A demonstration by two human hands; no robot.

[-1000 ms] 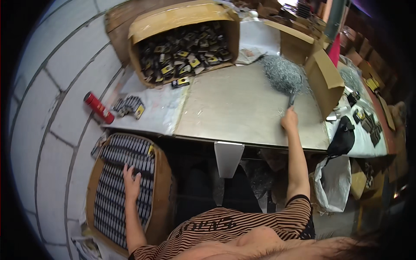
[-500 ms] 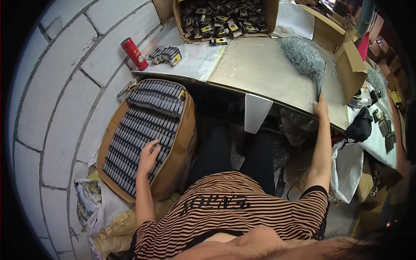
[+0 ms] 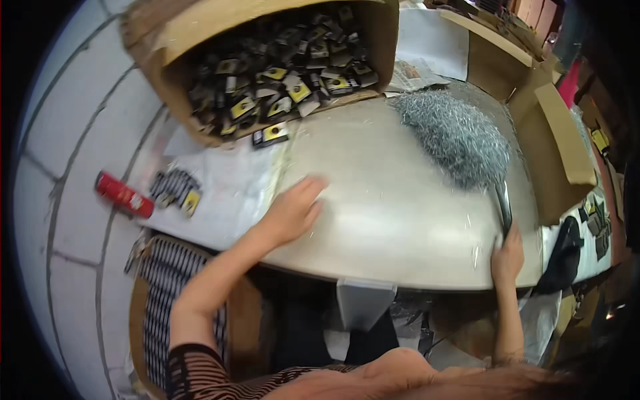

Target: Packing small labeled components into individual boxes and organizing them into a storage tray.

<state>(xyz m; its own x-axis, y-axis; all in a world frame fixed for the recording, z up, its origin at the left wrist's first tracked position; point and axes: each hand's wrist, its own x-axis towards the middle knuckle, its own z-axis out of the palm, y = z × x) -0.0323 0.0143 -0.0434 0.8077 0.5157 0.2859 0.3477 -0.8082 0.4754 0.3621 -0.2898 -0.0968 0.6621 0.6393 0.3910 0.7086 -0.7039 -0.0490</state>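
- Metal bits (image 3: pixel 460 143) could spill if my right hand (image 3: pixel 508 259), wrapped round the handle (image 3: pixel 504 205), jerks.
- I see my left hand (image 3: pixel 293 212) loosely bent, seemingly empty.

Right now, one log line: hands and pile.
left hand: over pale tabletop, nothing visible held | right hand: gripping grey handle | silvery metal pile: at handle's far end

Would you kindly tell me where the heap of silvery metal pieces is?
In the head view, the heap is at the right of the tabletop, left of the cardboard flap and just beyond the right hand.
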